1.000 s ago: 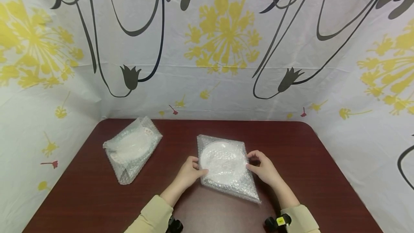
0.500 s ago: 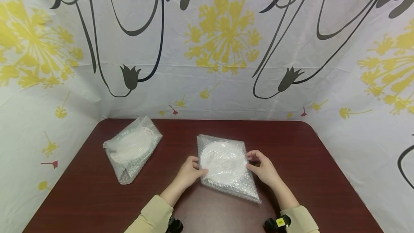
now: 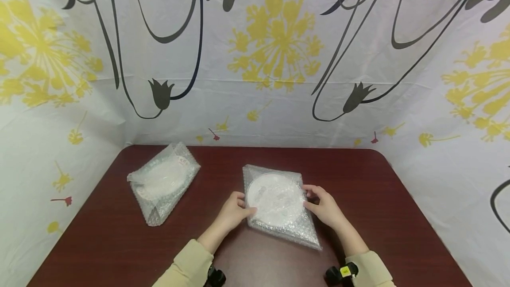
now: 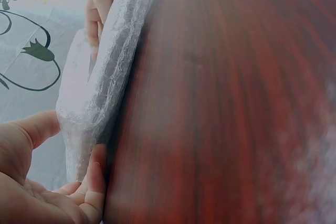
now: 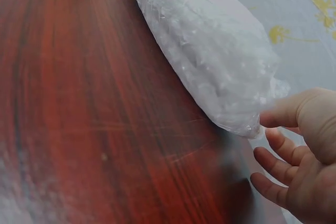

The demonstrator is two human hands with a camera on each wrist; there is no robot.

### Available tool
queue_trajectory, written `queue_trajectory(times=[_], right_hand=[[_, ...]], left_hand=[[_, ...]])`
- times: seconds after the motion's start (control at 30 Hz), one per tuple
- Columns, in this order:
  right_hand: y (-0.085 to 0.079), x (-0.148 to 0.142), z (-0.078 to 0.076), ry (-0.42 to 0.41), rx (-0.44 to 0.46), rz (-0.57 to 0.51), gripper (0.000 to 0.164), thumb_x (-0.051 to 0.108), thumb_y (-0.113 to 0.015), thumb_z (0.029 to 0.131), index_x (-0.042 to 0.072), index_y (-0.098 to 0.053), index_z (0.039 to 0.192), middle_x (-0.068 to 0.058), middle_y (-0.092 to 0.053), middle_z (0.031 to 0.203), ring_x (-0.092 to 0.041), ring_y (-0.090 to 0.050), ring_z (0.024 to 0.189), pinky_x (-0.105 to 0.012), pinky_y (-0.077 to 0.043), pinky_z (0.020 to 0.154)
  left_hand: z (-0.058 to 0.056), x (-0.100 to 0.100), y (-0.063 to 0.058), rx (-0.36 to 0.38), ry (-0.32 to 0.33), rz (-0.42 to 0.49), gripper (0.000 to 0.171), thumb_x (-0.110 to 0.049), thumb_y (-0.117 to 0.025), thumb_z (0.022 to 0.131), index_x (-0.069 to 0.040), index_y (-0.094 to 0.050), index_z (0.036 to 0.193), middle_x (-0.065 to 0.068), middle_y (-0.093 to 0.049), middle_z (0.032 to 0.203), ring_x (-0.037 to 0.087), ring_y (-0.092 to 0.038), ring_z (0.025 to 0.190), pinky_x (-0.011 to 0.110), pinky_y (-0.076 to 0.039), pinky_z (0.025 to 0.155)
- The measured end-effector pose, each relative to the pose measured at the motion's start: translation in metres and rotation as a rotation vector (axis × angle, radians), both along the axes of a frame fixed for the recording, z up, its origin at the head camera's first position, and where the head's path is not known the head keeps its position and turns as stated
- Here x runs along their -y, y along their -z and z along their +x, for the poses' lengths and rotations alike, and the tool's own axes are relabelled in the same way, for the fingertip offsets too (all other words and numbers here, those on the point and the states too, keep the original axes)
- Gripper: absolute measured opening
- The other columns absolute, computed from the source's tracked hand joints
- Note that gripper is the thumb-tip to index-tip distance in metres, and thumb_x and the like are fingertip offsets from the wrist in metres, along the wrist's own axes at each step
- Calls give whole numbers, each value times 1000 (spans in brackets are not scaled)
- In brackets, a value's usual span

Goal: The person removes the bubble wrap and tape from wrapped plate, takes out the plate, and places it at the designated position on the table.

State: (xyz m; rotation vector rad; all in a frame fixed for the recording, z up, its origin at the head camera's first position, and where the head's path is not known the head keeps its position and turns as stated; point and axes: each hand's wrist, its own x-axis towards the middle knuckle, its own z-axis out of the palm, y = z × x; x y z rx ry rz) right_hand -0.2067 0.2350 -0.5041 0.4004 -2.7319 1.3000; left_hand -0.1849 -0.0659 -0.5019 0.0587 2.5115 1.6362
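Observation:
A bubble-wrapped plate (image 3: 275, 200), round and white through the clear wrap, lies flat at the middle of the table. My left hand (image 3: 232, 211) holds its left edge, thumb over the top; the left wrist view shows the fingers (image 4: 94, 182) reaching low beside and under the wrap. On the opposite edge, my right hand (image 3: 327, 209) pinches the wrap lightly between thumb and forefinger. In the right wrist view, the thumb (image 5: 283, 113) touches the corner of the wrap and the other fingers are spread apart from it.
Another bubble-wrapped plate (image 3: 165, 180) lies slanted at the table's back left. The dark red wooden table (image 3: 99, 238) ends at a printed cloth backdrop (image 3: 255, 56) behind and on both sides. Black wrist cameras sit below both sleeves.

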Motion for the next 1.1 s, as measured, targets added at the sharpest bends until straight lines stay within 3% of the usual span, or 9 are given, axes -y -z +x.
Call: queue_trajectory(times=[0.5,0.8,1.1], right_hand=[[-2,0,1,20,26,19,36,1,-71,84,5,-66,119,-3,-57,96,-22,-57,93,-39,-49,79],[-4,1,10,3,1,18,27,7,-66,89,4,-67,117,-6,-59,104,-20,-57,93,-33,-50,76],[-5,-1,18,-52,11,58,44,22,-71,88,4,-61,127,-8,-55,115,-24,-56,99,-40,-48,81]], left_hand=[[1,2,-3,5,10,9,64,-19,-76,81,11,-44,128,13,-57,91,22,-55,76,35,-49,64],[2,0,-3,-53,40,30,63,-16,-74,82,-3,-46,138,10,-54,85,19,-50,70,32,-44,59],[6,2,-4,-110,64,-4,61,-18,-73,83,-2,-50,137,9,-55,91,21,-50,82,36,-46,70]])
